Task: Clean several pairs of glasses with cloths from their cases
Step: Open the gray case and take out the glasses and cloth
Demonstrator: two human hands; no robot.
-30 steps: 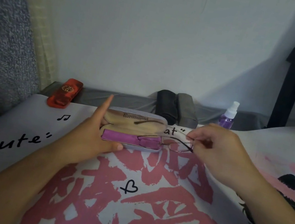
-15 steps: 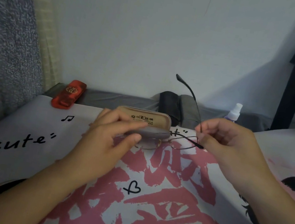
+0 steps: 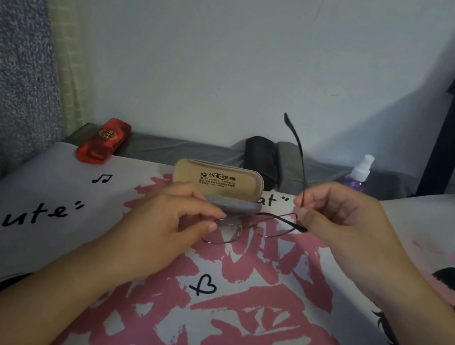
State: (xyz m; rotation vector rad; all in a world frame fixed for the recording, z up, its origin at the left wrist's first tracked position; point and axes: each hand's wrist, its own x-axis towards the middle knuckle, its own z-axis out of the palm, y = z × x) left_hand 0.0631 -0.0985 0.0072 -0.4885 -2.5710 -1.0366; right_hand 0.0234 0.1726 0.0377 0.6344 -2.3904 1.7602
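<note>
Since a second ago the left hand (image 3: 168, 222) has left the open case (image 3: 217, 186) and now pinches the glasses (image 3: 243, 230) at one lens, just before the case; the right hand (image 3: 339, 222) still pinches the other end, one temple now upright.

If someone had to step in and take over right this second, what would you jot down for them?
Left hand: pinches a cloth against one lens of the glasses.
Right hand: holds the other end of the frame, one arm sticking up.
Open case: on the mat just behind the hands. Red case, black case and grey case lie shut along the back; spray bottle at right.
Done: glasses and cloth out.
Left: wipe this pair, then the rest.
</note>
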